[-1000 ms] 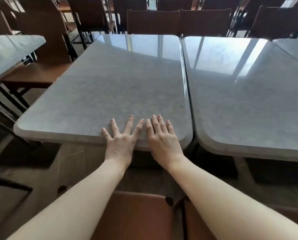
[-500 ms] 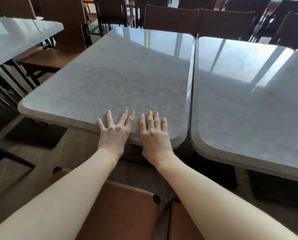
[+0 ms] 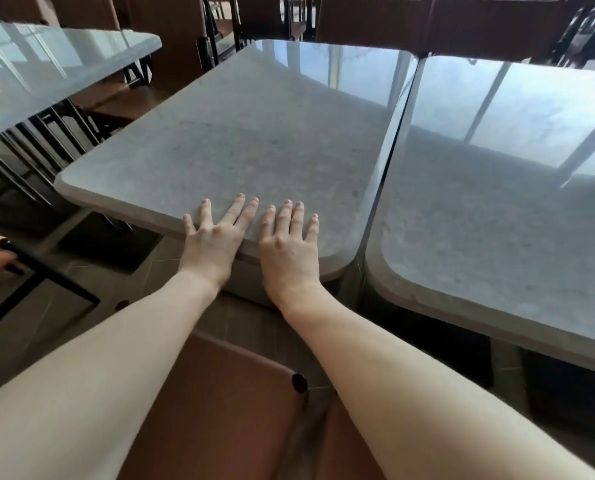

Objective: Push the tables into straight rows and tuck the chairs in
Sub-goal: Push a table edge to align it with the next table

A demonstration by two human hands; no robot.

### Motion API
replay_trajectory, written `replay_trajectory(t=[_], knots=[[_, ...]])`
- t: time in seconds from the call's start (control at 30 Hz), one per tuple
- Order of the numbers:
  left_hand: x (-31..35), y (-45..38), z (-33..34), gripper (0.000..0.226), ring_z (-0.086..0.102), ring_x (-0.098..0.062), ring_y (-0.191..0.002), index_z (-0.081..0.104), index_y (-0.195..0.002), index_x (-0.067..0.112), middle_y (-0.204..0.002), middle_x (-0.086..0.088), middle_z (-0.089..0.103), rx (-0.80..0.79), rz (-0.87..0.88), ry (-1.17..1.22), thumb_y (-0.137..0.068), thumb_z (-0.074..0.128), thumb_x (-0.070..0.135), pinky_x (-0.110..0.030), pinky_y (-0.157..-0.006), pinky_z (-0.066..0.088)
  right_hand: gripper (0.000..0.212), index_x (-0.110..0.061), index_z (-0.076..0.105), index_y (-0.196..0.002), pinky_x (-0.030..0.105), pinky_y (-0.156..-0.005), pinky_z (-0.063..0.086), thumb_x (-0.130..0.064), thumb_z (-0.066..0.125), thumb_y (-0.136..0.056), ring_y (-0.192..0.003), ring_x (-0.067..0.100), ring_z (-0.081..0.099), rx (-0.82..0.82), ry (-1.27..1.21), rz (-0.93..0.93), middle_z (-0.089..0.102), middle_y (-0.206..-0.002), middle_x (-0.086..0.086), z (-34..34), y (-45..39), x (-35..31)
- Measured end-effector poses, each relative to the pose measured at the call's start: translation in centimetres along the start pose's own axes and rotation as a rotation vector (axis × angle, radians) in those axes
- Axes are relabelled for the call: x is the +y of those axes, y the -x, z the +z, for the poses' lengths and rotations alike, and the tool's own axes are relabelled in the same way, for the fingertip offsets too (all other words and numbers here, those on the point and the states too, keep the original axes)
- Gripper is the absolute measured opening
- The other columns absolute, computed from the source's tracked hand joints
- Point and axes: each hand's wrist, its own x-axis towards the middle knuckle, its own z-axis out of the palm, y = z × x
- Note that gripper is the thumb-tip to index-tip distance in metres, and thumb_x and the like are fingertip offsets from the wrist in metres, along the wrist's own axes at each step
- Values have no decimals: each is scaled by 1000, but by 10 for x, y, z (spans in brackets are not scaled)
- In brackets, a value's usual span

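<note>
Grey stone-look tabletops fill my view: the rounded-corner grey table under my hands (image 3: 254, 140) sits hard against its twin grey table on the right (image 3: 496, 188), with only a dark seam between them, and a third glossy grey table (image 3: 46, 71) stands well apart at the left. Compared with a second ago, the near table's front edge has swung and now lies further back than its neighbour's front edge, so I judge the row still needs squaring. A brown leather-look chair (image 3: 213, 403) below my forearms is not tucked in; more brown chair backs (image 3: 375, 26) line the far side. My left hand (image 3: 213, 244) and right hand (image 3: 289, 251) lie flat, fingers spread, pressing the table's near edge side by side.
</note>
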Motion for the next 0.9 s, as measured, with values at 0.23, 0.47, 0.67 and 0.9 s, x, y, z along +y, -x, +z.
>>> replay_trajectory(t=[0.23,0.47,0.67,0.9], knots=[[4,3,-4,93,13,-48,-152,0,-163,32,-171,10,3,11,-29,59,-96,52,-7,-68,-118,22,61,4,8,-156,64,-119,8,-10,37,-104,-150,51,8,-4,-7,-3,11,-160,36,2,-1,3],[6,4,-6,93,13,-49,-152,1,-163,31,-171,9,4,37,-46,79,-96,55,-4,-69,-118,22,57,3,9,-156,64,-119,7,-10,33,-105,-150,50,8,-13,-8,-2,12,-160,36,-1,-2,2],[8,5,-7,95,11,-49,-152,0,-163,31,-171,9,3,30,-58,85,-95,52,-8,-68,-119,21,56,3,8,-156,64,-118,7,-9,30,-106,-150,51,7,-33,-8,-6,10,-160,35,-2,-2,4],[13,7,-7,95,12,-48,-152,0,-163,31,-171,9,3,35,-76,86,-95,52,-8,-68,-119,20,56,3,8,-156,64,-118,7,-9,30,-106,-150,51,7,-24,-14,-15,11,-160,35,-2,0,8]])
